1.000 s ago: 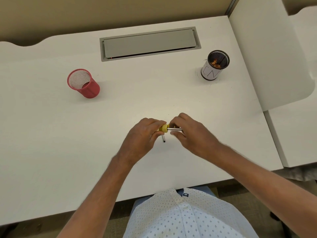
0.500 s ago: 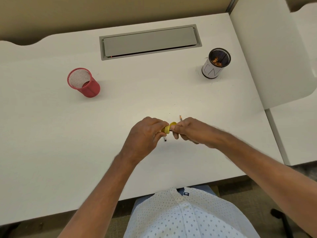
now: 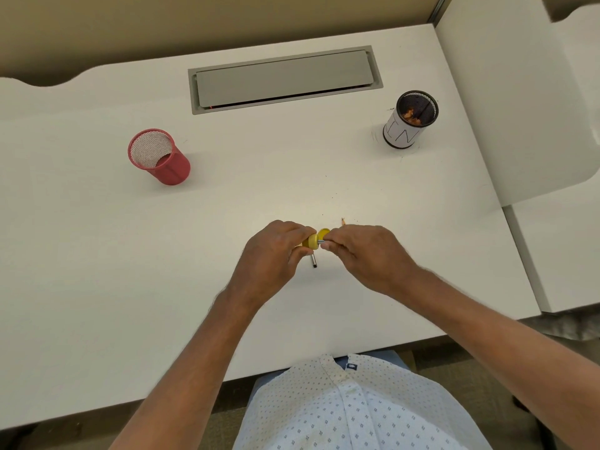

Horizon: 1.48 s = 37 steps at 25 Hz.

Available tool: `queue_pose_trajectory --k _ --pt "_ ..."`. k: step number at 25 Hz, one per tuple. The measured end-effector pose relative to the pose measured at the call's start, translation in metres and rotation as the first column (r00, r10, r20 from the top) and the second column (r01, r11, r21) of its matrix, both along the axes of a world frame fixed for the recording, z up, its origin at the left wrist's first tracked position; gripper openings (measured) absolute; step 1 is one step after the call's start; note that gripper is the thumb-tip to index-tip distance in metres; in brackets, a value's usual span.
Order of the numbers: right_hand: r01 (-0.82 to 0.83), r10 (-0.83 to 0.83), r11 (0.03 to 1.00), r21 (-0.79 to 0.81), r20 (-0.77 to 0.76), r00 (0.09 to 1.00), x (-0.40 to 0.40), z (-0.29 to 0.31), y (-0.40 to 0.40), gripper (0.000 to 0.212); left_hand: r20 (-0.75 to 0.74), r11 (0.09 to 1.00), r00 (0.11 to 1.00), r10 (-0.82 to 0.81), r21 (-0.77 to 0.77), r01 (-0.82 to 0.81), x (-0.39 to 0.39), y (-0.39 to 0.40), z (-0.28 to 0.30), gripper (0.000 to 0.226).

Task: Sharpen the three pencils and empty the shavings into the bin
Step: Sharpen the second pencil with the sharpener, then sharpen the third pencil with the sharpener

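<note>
Gripping the yellow sharpener [image 3: 313,241], left hand [image 3: 274,254] meets right hand [image 3: 363,254] pinching a pencil [image 3: 322,242].

One head-worn view — looking steeply down and forward over the counter [image 3: 97,271], near enough that both forearms frame it.

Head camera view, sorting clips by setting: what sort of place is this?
Probably an office desk: a white desk with a grey cable hatch, a beige partition behind it, and a red mesh pen cup.
</note>
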State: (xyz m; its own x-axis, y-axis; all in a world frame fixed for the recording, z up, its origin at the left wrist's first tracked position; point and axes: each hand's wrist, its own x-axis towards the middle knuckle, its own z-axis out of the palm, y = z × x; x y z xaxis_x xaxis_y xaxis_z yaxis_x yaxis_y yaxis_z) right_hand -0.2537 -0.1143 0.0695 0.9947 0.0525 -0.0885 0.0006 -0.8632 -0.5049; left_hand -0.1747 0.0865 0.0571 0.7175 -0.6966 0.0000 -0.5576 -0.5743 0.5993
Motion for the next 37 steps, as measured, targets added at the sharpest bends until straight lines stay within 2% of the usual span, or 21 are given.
queue_pose_trajectory --k 1,3,4,5,6,7,9,11,13,15,17,19,20,21,23,25,27,29,32,35,37 --pt "0.081 -0.050 0.986 0.146 -0.202 0.978 0.007 0.003 -0.002 0.028 0.027 1.000 1.000 0.001 -0.005 -0.001 0.000 0.000 0.001 0.027" --pt "0.340 -0.043 0.841 0.420 -0.575 0.817 0.019 0.011 -0.009 0.039 0.064 1.000 0.998 -0.019 -0.017 0.020 -0.001 0.001 0.003 0.029" --pt "0.456 -0.005 0.747 0.484 -0.682 0.731 0.022 0.014 -0.009 0.043 0.077 0.999 0.996 -0.036 -0.017 0.037 -0.001 0.002 0.004 0.030" --pt "0.498 0.016 0.714 0.492 -0.723 0.691 0.023 0.015 -0.008 0.044 0.082 0.999 0.995 -0.051 -0.008 0.052 0.000 0.003 0.004 0.030" --pt "0.459 0.001 0.758 0.463 -0.705 0.709 0.021 0.016 -0.005 0.043 0.077 0.998 0.995 -0.060 0.005 0.060 0.001 0.005 0.004 0.030" --pt "0.359 -0.036 0.849 0.388 -0.635 0.772 0.017 0.016 0.001 0.039 0.064 0.998 0.996 -0.060 0.016 0.059 0.001 0.007 0.004 0.030" --pt "0.146 -0.062 0.970 0.196 -0.382 0.922 0.005 0.011 0.012 0.022 0.034 0.999 0.999 -0.040 0.015 0.039 0.004 0.010 0.003 0.029" --pt "0.029 -0.026 0.999 0.041 -0.077 0.997 -0.006 0.005 0.016 0.010 0.005 1.000 1.000 -0.014 0.004 0.014 0.007 0.011 0.002 0.028" --pt "-0.022 0.073 0.970 -0.242 0.205 0.976 -0.011 0.001 0.013 0.010 -0.007 1.000 1.000 -0.021 0.008 0.021 0.008 0.010 0.002 0.027" --pt "-0.023 0.118 0.946 -0.324 0.277 0.954 -0.010 -0.001 0.011 0.016 -0.008 0.999 0.999 -0.033 0.013 0.033 0.006 0.010 0.002 0.026" --pt "-0.010 0.039 0.985 -0.174 0.168 0.985 -0.007 0.002 0.013 0.020 0.002 1.000 1.000 -0.025 -0.001 0.025 0.003 0.011 0.002 0.025" --pt "0.100 -0.090 0.991 0.089 -0.104 0.990 0.001 0.004 0.015 0.028 0.067 1.000 0.998 -0.002 -0.021 0.004 0.001 0.012 0.001 0.024" --pt "0.187 -0.124 0.959 0.212 -0.279 0.952 0.007 0.005 0.013 0.033 0.109 1.000 0.994 0.003 -0.030 0.001 0.001 0.013 0.001 0.025" --pt "0.292 -0.124 0.897 0.333 -0.443 0.888 0.013 0.005 0.009 0.038 0.153 0.999 0.988 0.001 -0.041 0.005 0.002 0.013 0.000 0.025" --pt "0.507 -0.003 0.701 0.502 -0.709 0.705 0.024 0.004 0.001 0.042 0.256 0.997 0.966 -0.016 -0.068 0.034 0.003 0.014 -0.001 0.024" --pt "0.685 0.170 0.513 0.518 -0.843 0.510 0.029 0.003 -0.008 0.040 0.355 0.994 0.934 -0.031 -0.087 0.065 0.004 0.014 -0.003 0.019" --pt "0.779 0.255 0.406 0.478 -0.878 0.406 0.030 0.002 -0.013 0.038 0.395 0.994 0.919 -0.019 -0.096 0.061 0.005 0.014 -0.004 0.014" --pt "0.798 0.259 0.378 0.469 -0.881 0.395 0.028 0.001 -0.014 0.037 0.367 0.994 0.930 0.030 -0.104 0.009 0.007 0.016 -0.006 0.013" --pt "0.770 0.160 0.377 0.515 -0.855 0.494 0.023 0.002 -0.017 0.036 0.238 0.986 0.960 0.144 -0.115 -0.119 0.011 0.020 -0.012 0.023" --pt "0.712 0.007 0.419 0.564 -0.786 0.618 0.017 0.003 -0.016 0.030 -0.004 0.950 0.965 0.261 -0.175 -0.258 0.013 0.022 -0.016 0.030" --pt "0.705 -0.108 0.438 0.558 -0.745 0.658 0.015 0.001 -0.009 0.025 -0.117 0.919 0.948 0.296 -0.237 -0.316 0.014 0.020 -0.020 0.032"
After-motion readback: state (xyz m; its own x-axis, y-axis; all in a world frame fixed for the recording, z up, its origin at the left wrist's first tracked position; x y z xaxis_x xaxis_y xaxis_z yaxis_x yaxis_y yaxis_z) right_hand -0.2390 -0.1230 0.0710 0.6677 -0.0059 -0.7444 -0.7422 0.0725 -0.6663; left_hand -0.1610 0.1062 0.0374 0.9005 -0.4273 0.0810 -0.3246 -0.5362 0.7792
